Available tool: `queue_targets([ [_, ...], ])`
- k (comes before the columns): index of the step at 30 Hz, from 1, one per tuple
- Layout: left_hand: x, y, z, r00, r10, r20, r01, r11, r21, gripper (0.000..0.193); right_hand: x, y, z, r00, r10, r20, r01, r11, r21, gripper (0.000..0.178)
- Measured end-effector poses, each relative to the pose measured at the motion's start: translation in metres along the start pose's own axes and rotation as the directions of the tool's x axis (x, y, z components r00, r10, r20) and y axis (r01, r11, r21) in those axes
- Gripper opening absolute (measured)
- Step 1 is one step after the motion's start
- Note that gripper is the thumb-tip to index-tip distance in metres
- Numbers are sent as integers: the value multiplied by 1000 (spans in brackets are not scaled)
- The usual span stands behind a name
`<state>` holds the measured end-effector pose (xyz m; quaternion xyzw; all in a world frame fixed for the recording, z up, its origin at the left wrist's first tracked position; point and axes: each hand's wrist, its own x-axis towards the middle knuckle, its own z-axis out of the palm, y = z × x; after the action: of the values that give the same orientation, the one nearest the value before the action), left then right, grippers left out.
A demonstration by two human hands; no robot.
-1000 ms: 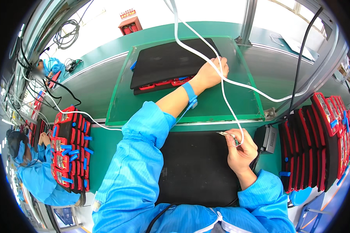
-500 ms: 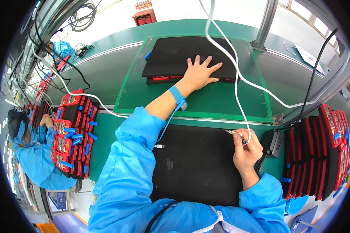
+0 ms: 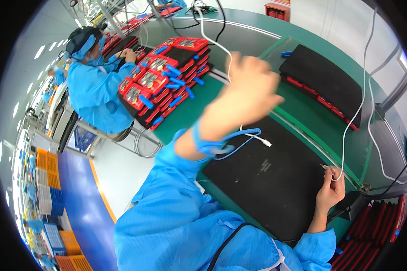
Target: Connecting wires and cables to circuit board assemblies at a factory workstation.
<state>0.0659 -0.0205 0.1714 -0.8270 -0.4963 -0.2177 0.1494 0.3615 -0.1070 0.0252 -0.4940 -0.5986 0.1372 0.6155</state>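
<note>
Pinching white cable [image 3: 347,130] in R hand [image 3: 331,192] fingers, w/ metal tip [image 3: 324,166] just past fingertips, above far R part of blk mat [image 3: 276,189]. Holding L hand [image 3: 246,90] raised over tabletop [image 3: 172,121], blurred, so can't tell if empty or gripping. Seeing red tray stack [image 3: 149,80] just L of L fingers, white plug [image 3: 267,143] body-side of them over mat, blk-topped red stack [image 3: 323,79] to their R.
</note>
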Motion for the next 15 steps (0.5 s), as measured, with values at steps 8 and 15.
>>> queue_targets([
  [8,-151,-165,-4,801,-476,-364,599,622,505,36,1,-2,20,1000,-12,20,11,998,58,7],
  [15,-143,-164,10,890,-311,-334,450,715,535,14,-11,29,-20,999,-17,33,17,1000,-3,13],
])
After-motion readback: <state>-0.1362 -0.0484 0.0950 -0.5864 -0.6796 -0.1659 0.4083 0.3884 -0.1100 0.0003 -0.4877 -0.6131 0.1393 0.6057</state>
